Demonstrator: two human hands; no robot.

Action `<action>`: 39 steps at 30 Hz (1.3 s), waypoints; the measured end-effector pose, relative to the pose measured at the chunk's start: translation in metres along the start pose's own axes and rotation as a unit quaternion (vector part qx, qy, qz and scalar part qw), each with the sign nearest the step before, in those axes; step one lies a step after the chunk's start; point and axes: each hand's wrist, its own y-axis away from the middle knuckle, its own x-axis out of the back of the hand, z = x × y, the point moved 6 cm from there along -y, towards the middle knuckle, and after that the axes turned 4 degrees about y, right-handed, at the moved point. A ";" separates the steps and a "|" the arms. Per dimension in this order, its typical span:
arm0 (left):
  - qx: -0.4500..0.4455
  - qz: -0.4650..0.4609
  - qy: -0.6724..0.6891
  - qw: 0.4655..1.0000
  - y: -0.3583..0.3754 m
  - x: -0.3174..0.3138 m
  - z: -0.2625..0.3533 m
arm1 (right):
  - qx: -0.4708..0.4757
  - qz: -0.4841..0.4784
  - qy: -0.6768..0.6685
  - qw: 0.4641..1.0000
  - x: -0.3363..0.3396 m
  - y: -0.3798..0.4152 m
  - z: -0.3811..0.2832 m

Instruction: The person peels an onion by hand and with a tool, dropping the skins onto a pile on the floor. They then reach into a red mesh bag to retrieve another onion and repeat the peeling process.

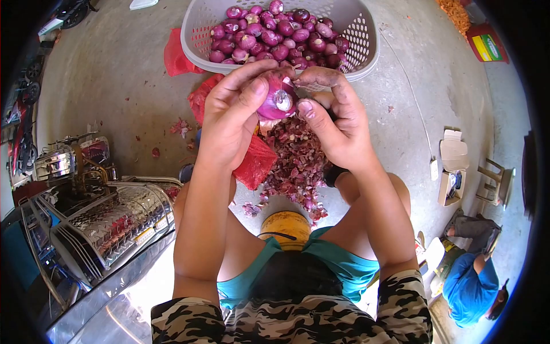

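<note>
A red onion [274, 103] sits in my left hand [232, 106], its fingers wrapped around the bulb and the pale cut end facing right. Close on the onion's right side is my right hand [338, 109], thumb and fingers curled toward it. Something thin and dark shows between those fingers, perhaps a small blade or a bit of skin; I cannot make it out. Below both hands lies a heap of onion skins [295, 160]. Just beyond them stands a grey perforated basket [192, 49] holding many red onions [281, 34].
Red mesh bags [255, 163] lie by the skins and the basket. A yellow bucket [285, 226] stands between my legs. Metal machinery [114, 215] is at left. A cable [409, 86], an open cardboard box [454, 163] and a person in blue [471, 286] are at right.
</note>
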 end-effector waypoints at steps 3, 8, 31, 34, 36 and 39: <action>-0.002 0.006 0.003 1.000 0.001 0.000 0.001 | -0.022 0.014 -0.018 1.000 0.001 -0.001 0.003; -0.028 -0.009 0.069 0.997 0.000 -0.001 0.003 | -0.113 0.017 -0.070 0.991 0.009 0.000 0.010; -0.033 -0.001 0.096 0.995 0.000 0.001 0.002 | 0.028 0.001 0.011 1.000 -0.006 0.003 0.000; -0.028 0.001 0.075 0.997 0.000 0.001 0.002 | 0.015 0.014 -0.013 1.000 -0.005 0.002 0.001; -0.024 0.007 0.023 0.999 0.001 0.002 0.002 | -0.019 0.025 -0.039 0.999 -0.003 0.003 0.004; -0.030 -0.001 0.035 0.999 0.000 0.001 0.003 | -0.083 0.034 -0.082 0.993 0.002 0.002 0.010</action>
